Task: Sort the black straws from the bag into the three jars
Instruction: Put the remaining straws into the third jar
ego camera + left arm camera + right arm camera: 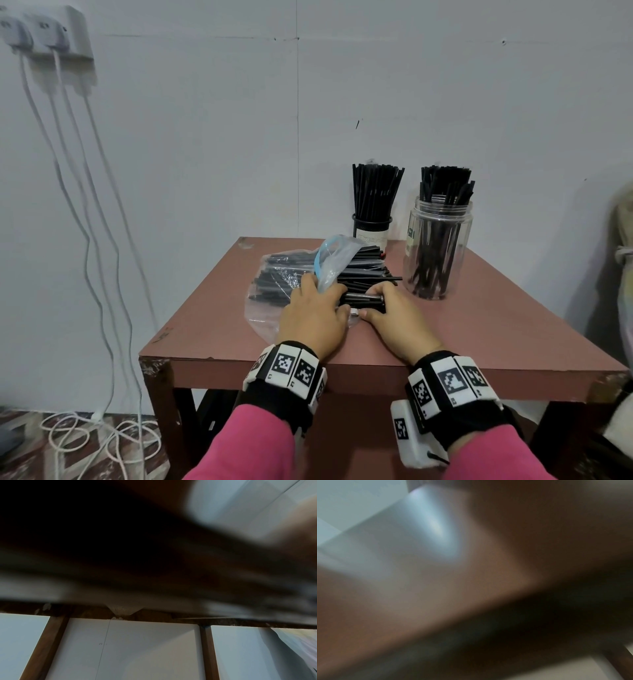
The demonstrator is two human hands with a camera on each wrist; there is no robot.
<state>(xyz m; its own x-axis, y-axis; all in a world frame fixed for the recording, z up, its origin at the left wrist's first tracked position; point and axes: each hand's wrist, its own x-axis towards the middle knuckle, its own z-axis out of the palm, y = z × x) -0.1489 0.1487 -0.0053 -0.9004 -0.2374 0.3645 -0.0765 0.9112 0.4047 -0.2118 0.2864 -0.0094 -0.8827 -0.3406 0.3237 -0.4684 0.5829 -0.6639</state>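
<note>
Two jars stand at the far edge of the reddish table [479,342]; a third cannot be seen. The dark-rimmed jar [372,229] at twelve o'clock from the hands is packed with upright black straws, and the clear jar [438,246] at one o'clock holds another bunch, too many to count in either. One clear plastic bag [274,277] with a blue zip strip lies at eleven o'clock, its heap of black straws [363,270] spilling from its mouth toward three o'clock. The left hand [313,317] rests on the bag, fingers pinching its mouth. The right hand [394,313] curls its fingers around a small bundle of straws [363,299] at the bag's mouth. Four white cables [85,212] hang at nine o'clock. Both wrist views are blurred.
</note>
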